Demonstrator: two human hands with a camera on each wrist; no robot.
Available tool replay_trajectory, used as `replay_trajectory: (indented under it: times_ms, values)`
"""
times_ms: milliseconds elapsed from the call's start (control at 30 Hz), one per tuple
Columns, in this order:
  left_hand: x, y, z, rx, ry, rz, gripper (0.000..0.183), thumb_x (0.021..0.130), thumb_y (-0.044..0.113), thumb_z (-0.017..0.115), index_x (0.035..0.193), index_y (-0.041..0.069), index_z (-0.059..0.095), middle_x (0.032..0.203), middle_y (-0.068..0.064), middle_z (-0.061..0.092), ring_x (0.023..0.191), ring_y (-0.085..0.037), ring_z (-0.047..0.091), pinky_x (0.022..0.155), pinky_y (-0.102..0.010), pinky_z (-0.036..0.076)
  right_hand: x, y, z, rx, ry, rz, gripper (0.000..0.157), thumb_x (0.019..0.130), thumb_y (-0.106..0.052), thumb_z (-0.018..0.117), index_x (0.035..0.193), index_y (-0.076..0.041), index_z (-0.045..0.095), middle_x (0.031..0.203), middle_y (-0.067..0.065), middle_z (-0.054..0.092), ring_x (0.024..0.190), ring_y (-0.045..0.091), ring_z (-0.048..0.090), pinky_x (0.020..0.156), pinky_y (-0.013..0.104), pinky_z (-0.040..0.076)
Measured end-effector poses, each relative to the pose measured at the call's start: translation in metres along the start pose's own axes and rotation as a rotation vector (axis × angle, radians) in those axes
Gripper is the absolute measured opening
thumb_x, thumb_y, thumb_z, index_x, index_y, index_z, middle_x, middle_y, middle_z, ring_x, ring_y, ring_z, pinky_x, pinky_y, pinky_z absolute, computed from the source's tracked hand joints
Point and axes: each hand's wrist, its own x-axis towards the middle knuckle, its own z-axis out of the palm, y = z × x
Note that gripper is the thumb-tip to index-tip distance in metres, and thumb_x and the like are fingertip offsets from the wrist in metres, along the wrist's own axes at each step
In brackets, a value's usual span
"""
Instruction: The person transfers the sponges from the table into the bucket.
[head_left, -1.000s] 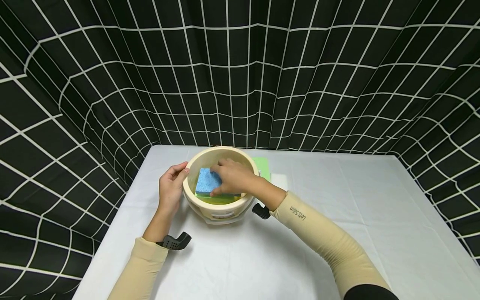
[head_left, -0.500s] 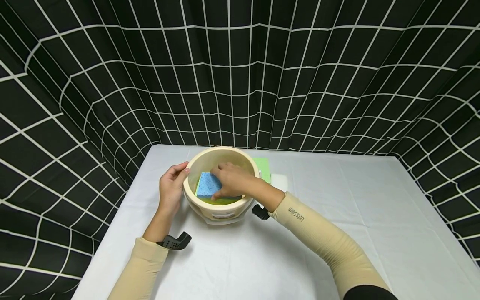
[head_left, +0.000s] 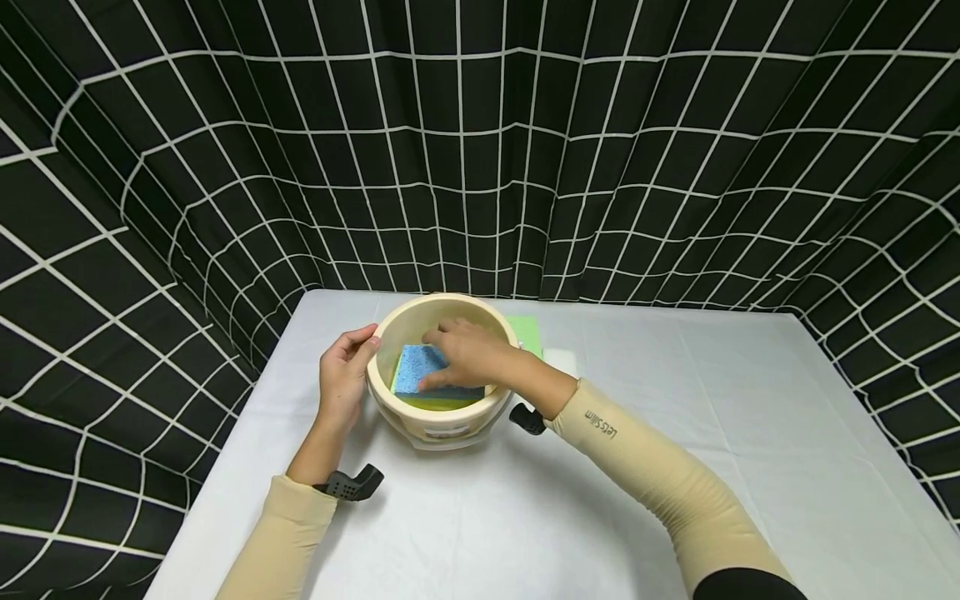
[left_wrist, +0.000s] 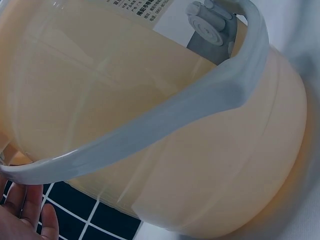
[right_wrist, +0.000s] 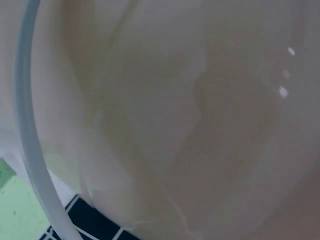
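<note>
A cream plastic bucket (head_left: 450,421) with a pale handle (left_wrist: 150,125) stands on the white table. My left hand (head_left: 347,375) holds its rim at the left, thumb at the edge. Inside the bucket lies a blue sponge (head_left: 416,367), flat, with green and yellow showing beneath and in front of it. My right hand (head_left: 476,358) reaches in over the right rim; its thumb and fingers are spread over the sponge, thumb near its front edge. The farther fingertips are partly hidden. The right wrist view shows mostly the bucket's outer wall (right_wrist: 165,115).
Behind the bucket's right side lies a light green sheet or pad (head_left: 527,333), and beside it a white block (head_left: 558,361). A black curtain with a white grid (head_left: 480,150) surrounds the table (head_left: 675,400) at the back and sides.
The blue sponge has sunk lower and lies flatter in the bucket. My right thumb has drawn back from its front edge onto its top, and the right forearm has shifted slightly right. The left hand stays.
</note>
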Motion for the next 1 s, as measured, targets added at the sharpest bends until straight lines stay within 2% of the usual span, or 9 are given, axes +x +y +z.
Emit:
replay_trajectory:
  times_ms: [233,400,567,733,1000]
  values:
    - [-0.001,-0.001,0.000,-0.005,0.004,-0.002,0.029,0.093,0.004,0.062,0.119,-0.007,0.061,0.104,0.004,0.065,0.092,-0.004,0.064,0.082,-0.013,0.058,-0.003,0.006,-0.010,-0.024,0.063,-0.038,0.068,0.085,-0.055,0.068,0.136,-0.011,0.054,0.129,0.010,0.057,0.122,0.027,0.053,0.109,0.041,0.045]
    - [-0.001,0.001,0.001,-0.018,0.011,0.016,0.029,0.092,0.003,0.062,0.118,-0.008,0.062,0.097,0.011,0.067,0.090,-0.003,0.064,0.080,-0.013,0.058,-0.006,0.011,-0.020,0.016,0.110,-0.037,0.067,0.087,-0.053,0.067,0.137,-0.011,0.053,0.131,0.010,0.056,0.123,0.026,0.052,0.108,0.041,0.046]
    - [0.000,0.001,0.001,-0.013,0.000,0.016,0.029,0.092,0.003,0.061,0.119,-0.008,0.061,0.093,0.016,0.067,0.090,-0.003,0.063,0.080,-0.012,0.057,-0.012,0.018,-0.033,0.062,0.173,0.001,0.070,0.088,-0.050,0.067,0.143,-0.011,0.046,0.133,0.012,0.054,0.119,0.028,0.053,0.103,0.044,0.049]
    - [0.001,0.001,0.000,-0.016,-0.001,0.020,0.029,0.092,0.003,0.062,0.119,-0.008,0.061,0.095,0.015,0.066,0.091,-0.003,0.063,0.081,-0.012,0.057,-0.018,0.026,-0.048,0.095,0.236,0.049,0.069,0.089,-0.046,0.068,0.143,-0.011,0.045,0.132,0.013,0.054,0.120,0.029,0.053,0.103,0.045,0.050]
    - [0.001,0.001,0.000,-0.010,-0.001,0.015,0.029,0.092,0.004,0.062,0.119,-0.008,0.062,0.095,0.015,0.066,0.090,-0.002,0.063,0.082,-0.014,0.058,-0.026,0.043,-0.066,0.159,0.326,0.215,0.080,0.088,-0.047,0.068,0.151,-0.013,0.032,0.141,0.017,0.048,0.128,0.032,0.050,0.106,0.051,0.048]
